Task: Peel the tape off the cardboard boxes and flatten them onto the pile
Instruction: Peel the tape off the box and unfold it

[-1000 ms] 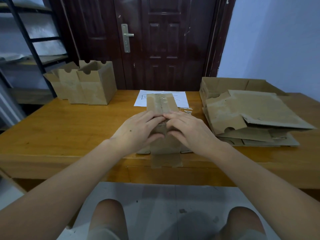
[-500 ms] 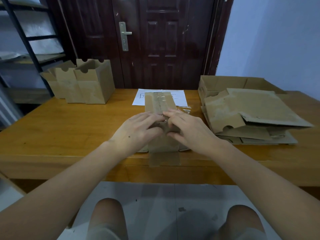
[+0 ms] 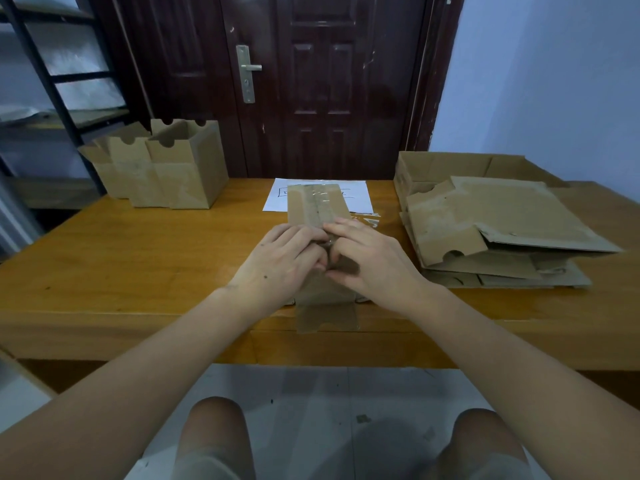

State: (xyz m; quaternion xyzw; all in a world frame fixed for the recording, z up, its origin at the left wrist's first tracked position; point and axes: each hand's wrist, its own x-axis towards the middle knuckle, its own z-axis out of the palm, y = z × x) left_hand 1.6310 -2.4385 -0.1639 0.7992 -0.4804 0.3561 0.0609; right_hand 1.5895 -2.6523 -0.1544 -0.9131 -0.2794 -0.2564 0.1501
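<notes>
Head view showed a box (image 3: 320,216) lying on its side on the worktop (image 3: 138,258), in front of a white sheet (image 3: 356,192), with clear tape (image 3: 320,202) running along its top seam. Both hands met over the box's near half: the left hand (image 3: 282,261) and right hand (image 3: 370,261) had fingers curled together at the seam, seemingly picking at the tape's end, though the pinch itself was hidden. Thin tape could tear short or strip the cardboard's surface if pulled steeply, leaving scraps. The pile (image 3: 491,233) lay right of the box, and three upright boxes (image 3: 162,168) stood to its far left.
</notes>
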